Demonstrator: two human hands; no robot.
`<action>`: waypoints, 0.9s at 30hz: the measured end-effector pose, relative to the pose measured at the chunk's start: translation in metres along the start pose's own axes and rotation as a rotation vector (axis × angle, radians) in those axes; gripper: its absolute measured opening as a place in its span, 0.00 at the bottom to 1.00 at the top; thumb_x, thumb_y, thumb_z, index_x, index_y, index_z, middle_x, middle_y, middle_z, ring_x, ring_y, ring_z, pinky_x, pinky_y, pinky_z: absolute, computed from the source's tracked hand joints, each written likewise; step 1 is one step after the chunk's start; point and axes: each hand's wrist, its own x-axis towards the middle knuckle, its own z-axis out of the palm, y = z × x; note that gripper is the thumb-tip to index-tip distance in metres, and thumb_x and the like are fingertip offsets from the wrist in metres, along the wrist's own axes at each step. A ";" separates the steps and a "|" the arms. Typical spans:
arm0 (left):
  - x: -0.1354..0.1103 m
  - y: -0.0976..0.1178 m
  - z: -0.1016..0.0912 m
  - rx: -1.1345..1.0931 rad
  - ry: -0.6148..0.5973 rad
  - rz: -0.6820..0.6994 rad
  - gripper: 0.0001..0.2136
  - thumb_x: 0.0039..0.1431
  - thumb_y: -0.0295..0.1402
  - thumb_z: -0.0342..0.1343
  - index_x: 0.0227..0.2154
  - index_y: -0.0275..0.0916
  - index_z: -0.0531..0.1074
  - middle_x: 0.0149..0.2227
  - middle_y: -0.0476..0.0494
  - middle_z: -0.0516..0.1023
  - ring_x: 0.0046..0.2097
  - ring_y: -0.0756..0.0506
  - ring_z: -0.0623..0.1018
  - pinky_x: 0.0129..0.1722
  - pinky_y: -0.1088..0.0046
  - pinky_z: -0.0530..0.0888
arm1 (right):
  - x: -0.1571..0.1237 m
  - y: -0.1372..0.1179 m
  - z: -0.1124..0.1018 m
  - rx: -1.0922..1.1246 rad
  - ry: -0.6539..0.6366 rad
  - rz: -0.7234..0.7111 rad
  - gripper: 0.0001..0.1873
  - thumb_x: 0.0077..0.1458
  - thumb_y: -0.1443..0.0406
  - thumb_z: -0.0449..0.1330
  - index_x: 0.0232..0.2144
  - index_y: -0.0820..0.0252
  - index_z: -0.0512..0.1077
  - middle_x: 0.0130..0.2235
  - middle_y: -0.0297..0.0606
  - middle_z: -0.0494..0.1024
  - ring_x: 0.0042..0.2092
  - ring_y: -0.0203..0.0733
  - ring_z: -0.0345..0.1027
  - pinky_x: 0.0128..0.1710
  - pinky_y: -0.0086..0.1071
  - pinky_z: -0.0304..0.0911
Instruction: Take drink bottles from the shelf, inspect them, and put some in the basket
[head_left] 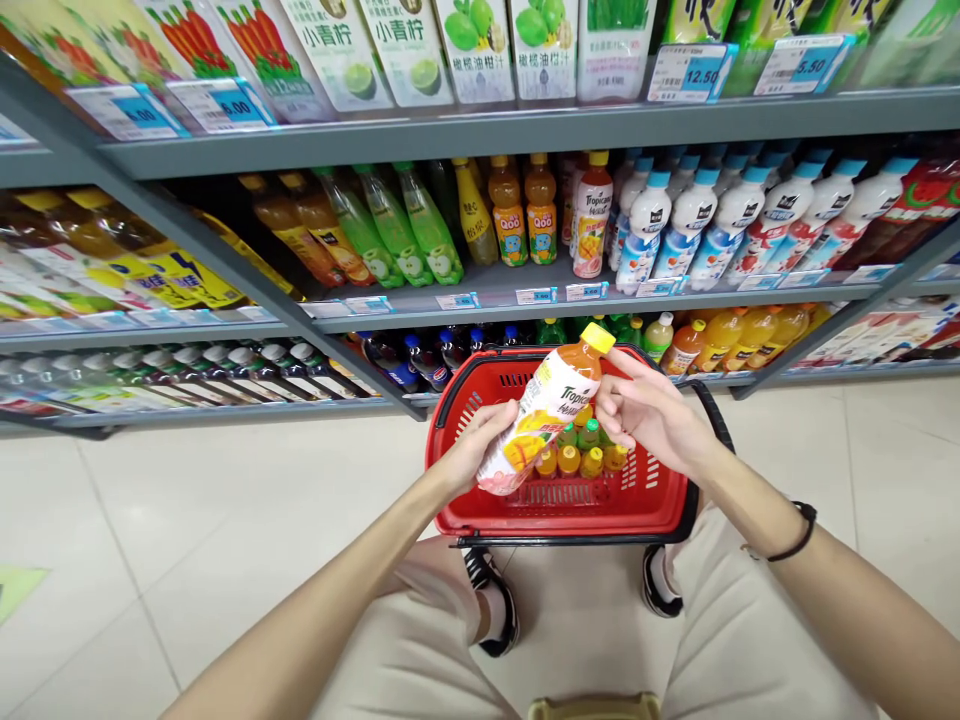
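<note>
Juice bottle (544, 410) held over a red basket (559, 515).
Left hand (480, 450) gripped its base; right hand (649, 410) clasped its neck.

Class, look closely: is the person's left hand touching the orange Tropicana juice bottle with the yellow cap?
Touching. The head view shows the left hand wrapped around the lower end of the orange Tropicana juice bottle with the yellow cap, no gap visible.
</note>
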 end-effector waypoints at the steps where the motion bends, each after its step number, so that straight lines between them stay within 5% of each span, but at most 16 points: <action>1: -0.001 0.001 0.004 -0.012 -0.003 -0.024 0.30 0.46 0.58 0.71 0.32 0.31 0.79 0.28 0.38 0.82 0.28 0.43 0.81 0.29 0.72 0.77 | 0.001 0.001 -0.001 -0.004 0.064 -0.004 0.16 0.62 0.63 0.67 0.52 0.50 0.75 0.30 0.32 0.71 0.29 0.37 0.65 0.21 0.25 0.54; 8: -0.011 -0.008 0.021 -0.055 -0.102 -0.038 0.24 0.46 0.45 0.73 0.38 0.30 0.76 0.32 0.36 0.83 0.29 0.42 0.82 0.30 0.71 0.77 | 0.013 0.016 -0.004 -0.054 0.257 -0.018 0.24 0.56 0.61 0.72 0.55 0.57 0.77 0.32 0.33 0.71 0.33 0.36 0.62 0.24 0.27 0.53; 12: -0.013 -0.014 0.027 -0.030 -0.185 -0.006 0.21 0.50 0.41 0.71 0.41 0.30 0.76 0.34 0.36 0.83 0.30 0.43 0.82 0.30 0.72 0.77 | 0.020 0.028 -0.005 -0.101 0.364 -0.020 0.24 0.54 0.59 0.72 0.53 0.54 0.77 0.39 0.35 0.78 0.41 0.40 0.68 0.32 0.30 0.63; 15: -0.012 -0.015 0.031 -0.071 -0.303 -0.047 0.23 0.52 0.42 0.67 0.45 0.29 0.77 0.37 0.32 0.83 0.29 0.43 0.81 0.30 0.69 0.76 | 0.022 0.031 -0.003 0.045 0.355 0.039 0.15 0.56 0.57 0.69 0.43 0.57 0.78 0.40 0.36 0.79 0.42 0.41 0.70 0.41 0.31 0.67; 18: -0.010 -0.017 0.033 -0.143 -0.379 -0.115 0.28 0.51 0.46 0.63 0.47 0.26 0.77 0.35 0.29 0.83 0.29 0.41 0.81 0.30 0.68 0.75 | 0.021 0.029 0.000 0.190 0.288 0.128 0.15 0.57 0.57 0.66 0.43 0.59 0.77 0.40 0.38 0.80 0.40 0.43 0.71 0.40 0.34 0.68; 27: 0.003 -0.018 0.032 -0.113 -0.252 -0.208 0.35 0.52 0.55 0.64 0.49 0.24 0.76 0.36 0.29 0.83 0.27 0.41 0.81 0.27 0.69 0.76 | 0.020 0.026 -0.002 -0.005 0.369 0.191 0.17 0.56 0.56 0.72 0.37 0.62 0.75 0.37 0.42 0.80 0.36 0.41 0.72 0.35 0.32 0.71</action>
